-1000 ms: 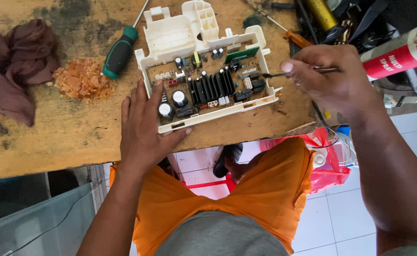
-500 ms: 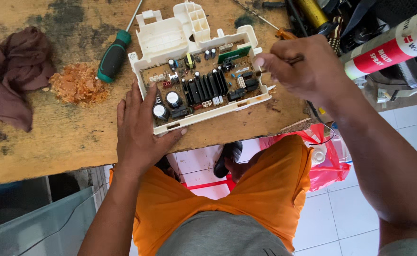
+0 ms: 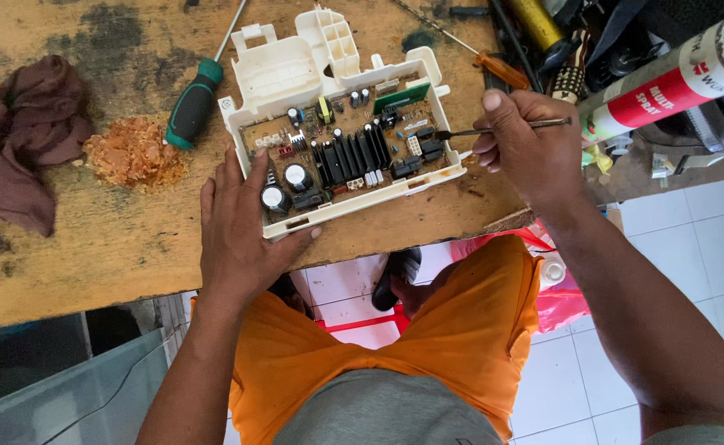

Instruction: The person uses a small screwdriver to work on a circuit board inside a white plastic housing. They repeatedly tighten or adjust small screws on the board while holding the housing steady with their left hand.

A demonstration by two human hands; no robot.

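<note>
The board point(image 3: 341, 152) is pinned flat on the tabletop point(image 3: 90, 239) by the left hand point(image 3: 238, 227) at its near corner. A thin tool point(image 3: 502, 128), pinched in the right hand point(image 3: 531, 148), is pointed leftward, tip at the board's right end.

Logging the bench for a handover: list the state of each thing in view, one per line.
Circuit board: bare in its open white housing, flat on the wooden bench.
Left hand: flat on the housing's near corner.
Right hand: gripping a thin metal tool, tip at the board.
Green screwdriver: lying unused.
Brown rag: crumpled.
</note>
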